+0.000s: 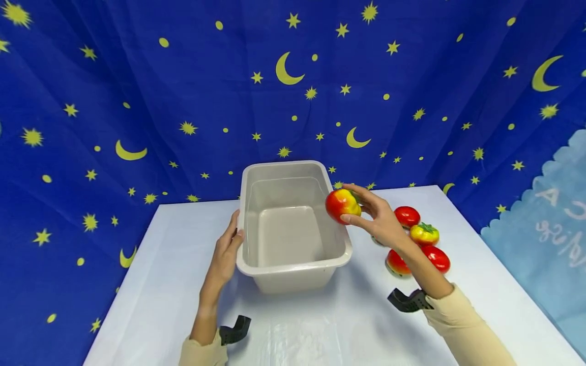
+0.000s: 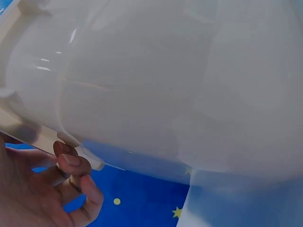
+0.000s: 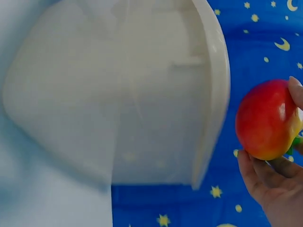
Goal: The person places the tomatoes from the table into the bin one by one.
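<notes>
— the right hand [image 1: 377, 218] pinches a red-and-yellow fruit [image 1: 341, 207], thumb on one side and fingers on the other. what worries you?

— the skin, first. it looks glossy and the shape is round, so i'd call a slip the likeliest fault, caused by a loose or off-centre pinch.

— where would it land?

— hard to say. in the head view it overlaps the right rim of the bin [image 1: 295, 282]; in the right wrist view it shows apart from the rim, with the patterned curtain [image 3: 258, 28] behind it. dropped there, it could clip the lip and roll off across the counter [image 1: 146, 305].

— and the left hand [image 1: 223, 254]?

— it holds the bin's left rim, its fingers curled at the lip. a pull on that one side, or a knock on the other, could make the bin slide or tip.

— does the base sit flat?

— i can't tell from these views.

— any risk to the other fruits [image 1: 424, 235]?

— some. they sit close together near the right forearm [image 1: 423, 267], one partly hidden by it. a low sweep of the arm, or of the black wrist mount [image 1: 407, 301], might set them rolling.

— how high is the arm above them?

— the pictures don't settle that.
</notes>
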### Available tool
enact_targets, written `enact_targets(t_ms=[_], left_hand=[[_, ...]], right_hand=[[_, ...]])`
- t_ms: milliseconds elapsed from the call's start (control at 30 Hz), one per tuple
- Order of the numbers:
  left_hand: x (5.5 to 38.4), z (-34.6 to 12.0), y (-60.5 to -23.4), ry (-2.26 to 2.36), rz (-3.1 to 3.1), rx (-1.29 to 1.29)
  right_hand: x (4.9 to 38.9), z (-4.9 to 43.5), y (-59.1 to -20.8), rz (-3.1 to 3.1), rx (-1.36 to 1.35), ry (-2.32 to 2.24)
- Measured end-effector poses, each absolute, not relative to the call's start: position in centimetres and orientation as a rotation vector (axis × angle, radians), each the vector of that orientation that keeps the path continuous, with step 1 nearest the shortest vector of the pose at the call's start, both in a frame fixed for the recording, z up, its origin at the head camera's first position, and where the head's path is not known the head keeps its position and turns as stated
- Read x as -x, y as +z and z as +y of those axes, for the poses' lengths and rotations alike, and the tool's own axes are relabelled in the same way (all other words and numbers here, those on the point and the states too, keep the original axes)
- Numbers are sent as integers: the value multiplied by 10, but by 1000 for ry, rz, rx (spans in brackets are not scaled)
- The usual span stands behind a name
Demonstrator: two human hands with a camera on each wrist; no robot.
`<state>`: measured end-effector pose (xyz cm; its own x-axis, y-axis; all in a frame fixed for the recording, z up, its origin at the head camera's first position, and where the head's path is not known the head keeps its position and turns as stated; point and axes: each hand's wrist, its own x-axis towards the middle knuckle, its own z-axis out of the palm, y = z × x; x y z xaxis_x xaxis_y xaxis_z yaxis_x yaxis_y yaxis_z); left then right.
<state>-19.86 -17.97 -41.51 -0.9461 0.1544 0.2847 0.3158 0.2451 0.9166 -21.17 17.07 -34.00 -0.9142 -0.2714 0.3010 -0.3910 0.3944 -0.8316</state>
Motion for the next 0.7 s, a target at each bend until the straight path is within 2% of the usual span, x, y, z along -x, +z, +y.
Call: enact_targets(t_ms=[267,700], left_hand=[[201,-179,-416,-1776,-2371,421],[201,-177,-416,-1783,-2357,431]], right_hand=[[226,137,-341,-2505,-763,1667],[233,120,-348,-2467,-863,1719]])
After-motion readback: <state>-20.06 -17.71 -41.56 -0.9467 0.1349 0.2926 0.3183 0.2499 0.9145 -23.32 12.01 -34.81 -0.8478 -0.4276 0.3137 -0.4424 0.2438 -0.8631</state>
